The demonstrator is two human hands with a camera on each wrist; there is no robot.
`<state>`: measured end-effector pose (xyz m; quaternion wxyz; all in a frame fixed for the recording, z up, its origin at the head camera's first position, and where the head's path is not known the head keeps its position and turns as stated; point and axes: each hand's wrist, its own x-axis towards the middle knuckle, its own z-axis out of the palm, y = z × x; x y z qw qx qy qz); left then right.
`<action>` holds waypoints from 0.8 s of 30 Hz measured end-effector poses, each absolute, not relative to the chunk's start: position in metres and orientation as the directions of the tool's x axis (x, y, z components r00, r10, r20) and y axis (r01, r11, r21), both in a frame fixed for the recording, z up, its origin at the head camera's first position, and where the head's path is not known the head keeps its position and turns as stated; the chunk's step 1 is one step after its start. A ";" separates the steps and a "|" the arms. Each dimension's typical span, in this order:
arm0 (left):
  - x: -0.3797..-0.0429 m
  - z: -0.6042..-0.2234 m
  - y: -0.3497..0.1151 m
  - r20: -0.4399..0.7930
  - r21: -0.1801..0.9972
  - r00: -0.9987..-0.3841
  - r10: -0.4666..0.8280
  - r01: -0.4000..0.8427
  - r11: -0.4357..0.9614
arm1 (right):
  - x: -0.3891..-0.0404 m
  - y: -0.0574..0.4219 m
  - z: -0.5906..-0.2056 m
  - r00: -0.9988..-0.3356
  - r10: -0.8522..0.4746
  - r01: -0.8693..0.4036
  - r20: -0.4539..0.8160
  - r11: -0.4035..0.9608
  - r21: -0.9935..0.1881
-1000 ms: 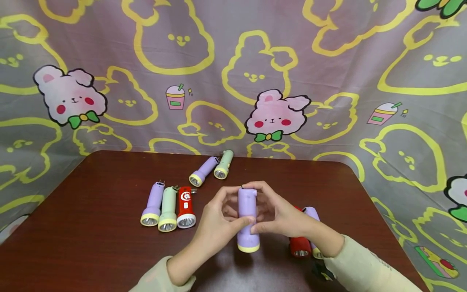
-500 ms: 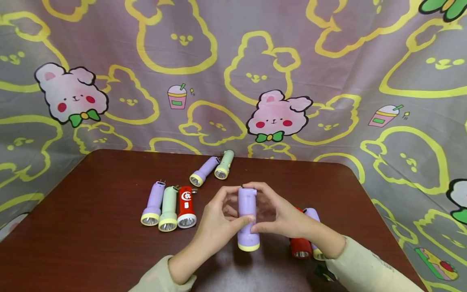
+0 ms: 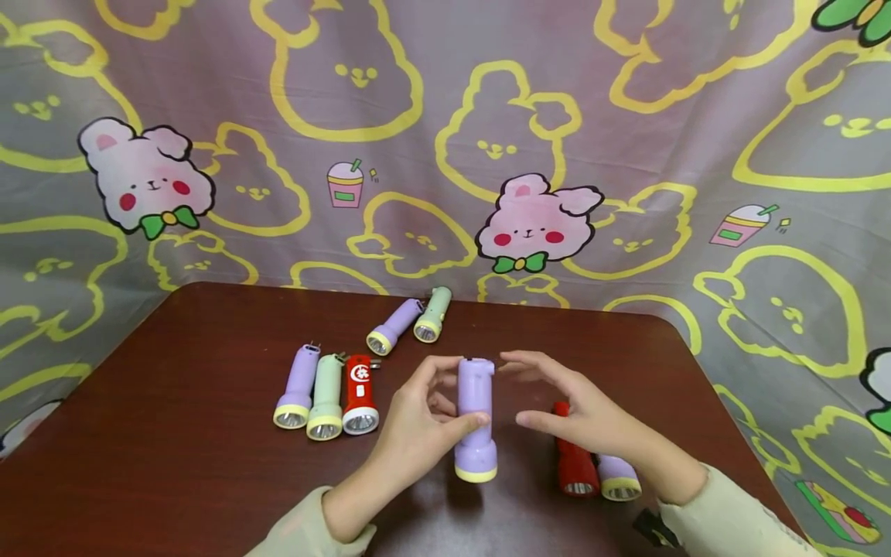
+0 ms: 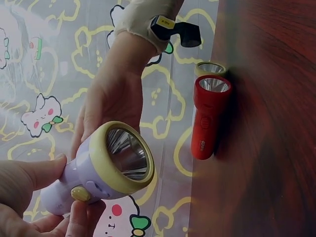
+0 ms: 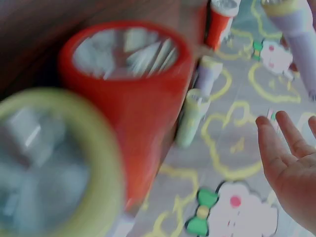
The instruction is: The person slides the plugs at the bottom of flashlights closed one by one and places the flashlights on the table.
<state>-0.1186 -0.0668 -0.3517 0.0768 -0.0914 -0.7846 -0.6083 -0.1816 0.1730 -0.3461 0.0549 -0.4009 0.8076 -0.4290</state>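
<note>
My left hand (image 3: 421,410) grips a purple flashlight (image 3: 476,394) with a yellow rim, held above the table with its lamp end toward me. In the left wrist view, the thumb and fingers wrap the flashlight (image 4: 94,173), and one finger lies by its yellow button (image 4: 80,193). To the right of it, my right hand (image 3: 581,406) is apart from the flashlight, its fingers extended and holding nothing. Below that hand lie a red flashlight (image 3: 576,466) and another purple flashlight (image 3: 618,476), partly hidden by the hand and wrist.
On the left of the dark wooden table (image 3: 174,433) lie a purple flashlight (image 3: 298,383), a green one (image 3: 326,394) and a red one (image 3: 360,391) side by side. Farther back are a purple flashlight (image 3: 395,325) and a green one (image 3: 433,313). A patterned curtain (image 3: 418,155) hangs behind.
My right hand has let go of the purple flashlight and moved right, its fingers spreading. My left hand still holds the flashlight in nearly the same place.
</note>
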 end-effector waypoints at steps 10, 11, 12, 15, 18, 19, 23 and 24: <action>-0.119 -0.351 -0.065 0.233 0.944 -0.971 0.046 0.238 0.231 | -0.178 0.227 -0.355 -0.734 -0.627 -0.660 0.261 0.570 -0.489; -0.119 -0.351 -0.065 0.233 0.944 -0.971 0.047 0.238 0.228 | -0.177 0.230 -0.358 -0.738 -0.625 -0.658 0.256 0.582 -0.477; -0.119 -0.351 -0.065 0.231 0.945 -0.972 0.046 0.235 0.227 | -0.176 0.232 -0.360 -0.743 -0.622 -0.653 0.246 0.596 -0.467; -0.118 -0.352 -0.065 0.215 0.949 -0.976 0.040 0.218 0.226 | -0.174 0.239 -0.368 -0.757 -0.617 -0.638 0.216 0.628 -0.446; -0.117 -0.353 -0.066 0.205 0.951 -0.978 0.034 0.207 0.231 | -0.172 0.244 -0.375 -0.763 -0.615 -0.629 0.197 0.638 -0.445; -0.117 -0.354 -0.066 0.203 0.951 -0.979 0.032 0.205 0.233 | -0.172 0.246 -0.377 -0.766 -0.614 -0.626 0.192 0.643 -0.442; -0.118 -0.356 -0.068 0.203 0.949 -0.979 0.021 0.202 0.242 | -0.173 0.250 -0.385 -0.766 -0.618 -0.617 0.175 0.633 -0.467; -0.119 -0.357 -0.068 0.202 0.948 -0.979 0.020 0.201 0.246 | -0.173 0.252 -0.387 -0.764 -0.622 -0.618 0.171 0.631 -0.469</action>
